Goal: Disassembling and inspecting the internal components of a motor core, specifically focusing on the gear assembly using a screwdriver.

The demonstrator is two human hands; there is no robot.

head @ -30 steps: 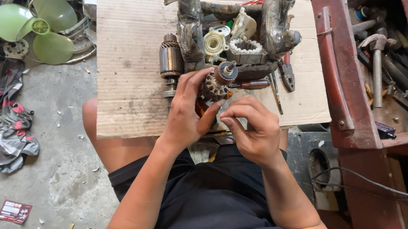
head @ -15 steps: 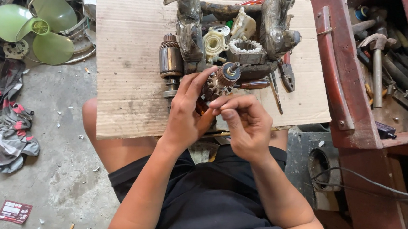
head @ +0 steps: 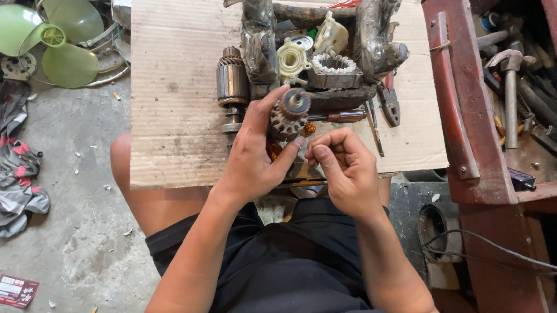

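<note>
While we compare this moment with the second before, we see that our right hand (head: 348, 168) has drawn up and inward: a second ago it sat lower and further right, and now its pinched fingertips (head: 314, 149) are just beside the small motor rotor (head: 289, 116). Our left hand (head: 255, 155) has barely moved; its grip is clamped around the rotor, thumb on one side, fingers on the other, at the centre of the frame over the near edge of the cardboard sheet (head: 169, 86). Our right grip is closed to a pinch, though whether anything lies in it is too small to tell. We judge that the fine work at the rotor's copper end is under way, not finished. A larger rotor (head: 231, 81) lies untouched, just left of our hands.
</note>
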